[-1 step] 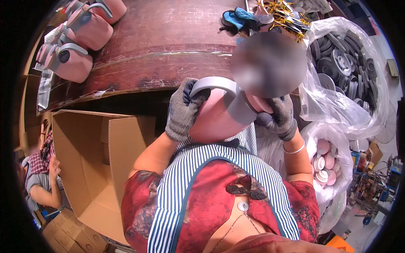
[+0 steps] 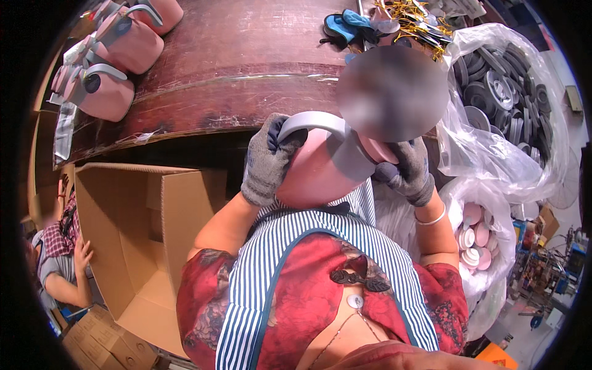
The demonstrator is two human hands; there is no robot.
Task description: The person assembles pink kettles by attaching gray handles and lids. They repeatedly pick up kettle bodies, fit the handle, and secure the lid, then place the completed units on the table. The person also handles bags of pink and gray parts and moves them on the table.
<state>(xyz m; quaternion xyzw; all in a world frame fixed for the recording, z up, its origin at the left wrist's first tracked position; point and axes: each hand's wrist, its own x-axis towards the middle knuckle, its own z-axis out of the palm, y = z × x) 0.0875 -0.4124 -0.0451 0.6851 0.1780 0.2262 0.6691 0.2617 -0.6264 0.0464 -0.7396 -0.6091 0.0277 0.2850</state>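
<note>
The left hand (image 2: 267, 161) grips the grey handle (image 2: 313, 119), presumably steadying the tilted pink jug (image 2: 313, 169) while the right hand (image 2: 412, 174) clasps its lid (image 2: 375, 147).

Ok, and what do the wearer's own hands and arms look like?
The left hand and right hand wear grey gloves with dark bluish parts. A pale bangle circles the right wrist; red, dark-patterned short sleeves leave the forearms bare.

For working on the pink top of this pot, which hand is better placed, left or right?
Probably the right hand: it is at the pink top, though partly blurred. The left hand holds the grey handle of the pot, farther from that top.
</note>
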